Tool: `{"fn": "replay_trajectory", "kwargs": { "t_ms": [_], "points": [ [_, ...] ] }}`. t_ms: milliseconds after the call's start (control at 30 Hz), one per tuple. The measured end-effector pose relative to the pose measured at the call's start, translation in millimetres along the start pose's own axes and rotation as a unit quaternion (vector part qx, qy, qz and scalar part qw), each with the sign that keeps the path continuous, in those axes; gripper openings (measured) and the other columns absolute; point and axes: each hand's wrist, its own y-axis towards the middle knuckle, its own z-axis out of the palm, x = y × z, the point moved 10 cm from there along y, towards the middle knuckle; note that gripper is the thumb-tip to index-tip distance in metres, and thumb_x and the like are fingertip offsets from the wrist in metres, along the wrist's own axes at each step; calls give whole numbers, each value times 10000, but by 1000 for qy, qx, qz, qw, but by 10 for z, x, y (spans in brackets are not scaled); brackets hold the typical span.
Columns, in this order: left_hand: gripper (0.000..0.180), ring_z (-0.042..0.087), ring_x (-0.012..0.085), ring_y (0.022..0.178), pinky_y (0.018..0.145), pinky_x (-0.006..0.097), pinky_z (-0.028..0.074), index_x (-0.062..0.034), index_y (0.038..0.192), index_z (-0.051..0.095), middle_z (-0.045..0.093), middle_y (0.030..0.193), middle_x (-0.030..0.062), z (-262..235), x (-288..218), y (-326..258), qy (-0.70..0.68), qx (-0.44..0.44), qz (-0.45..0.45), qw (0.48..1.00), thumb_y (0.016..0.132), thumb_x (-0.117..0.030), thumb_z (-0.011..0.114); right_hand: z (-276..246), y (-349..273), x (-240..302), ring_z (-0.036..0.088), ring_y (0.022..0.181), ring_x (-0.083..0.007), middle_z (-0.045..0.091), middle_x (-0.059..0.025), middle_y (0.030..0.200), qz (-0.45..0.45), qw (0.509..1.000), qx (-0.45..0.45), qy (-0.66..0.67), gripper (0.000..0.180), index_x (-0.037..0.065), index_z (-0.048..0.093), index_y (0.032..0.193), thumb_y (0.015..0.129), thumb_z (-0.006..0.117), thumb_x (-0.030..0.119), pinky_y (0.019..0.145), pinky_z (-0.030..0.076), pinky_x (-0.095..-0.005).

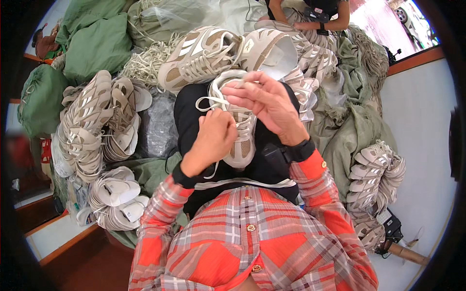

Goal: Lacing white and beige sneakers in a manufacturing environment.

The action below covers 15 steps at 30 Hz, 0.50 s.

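Green sacks [97,46] | shoe piles [94,121] | white floor [417,111] | wooden ledge [73,242]

Pale wall [417,111] at right, capped by reddish-brown wooden rail [416,59]. Bright daylight beyond rail at upper right, parked car [402,13] outside. Light floor [422,213] at lower right. At lower left, dark brown wooden step [73,252] beside pale panel [51,235]. Green cloth sacks [94,41] heaped at upper left, one more sack [41,99] at left edge. Olive-grey fabric [349,131] draped at right. Stacks of beige shoe parts [92,121] left, similar stack [374,179] right. Dark plastic bag [158,126] between.
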Motion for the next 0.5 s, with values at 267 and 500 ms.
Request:
{"fn": "replay_trajectory", "kwargs": {
  "t_ms": [267,500],
  "points": [
    [245,538,230,725,713,337,445,2,787,606,562,743,123,3,22,-228,-230,305,-13,924,919,-193,537,-512,-298,583,660,803,-201,637,-84,938,-93,994,-46,-24,103,-15,592,947,874,601,56,745,551,-331],
    [45,471,185,957,870,320,366,-57,770,673,541,963,35,-516,292,-183,-332,173,28,927,781,-100,665,-2890,-1970,2718,561,1076,-265,583,-184,1053,-375,869,-315,66,161,-99,515,971,813,512,-135,1042,420,-375]
  ]
}}
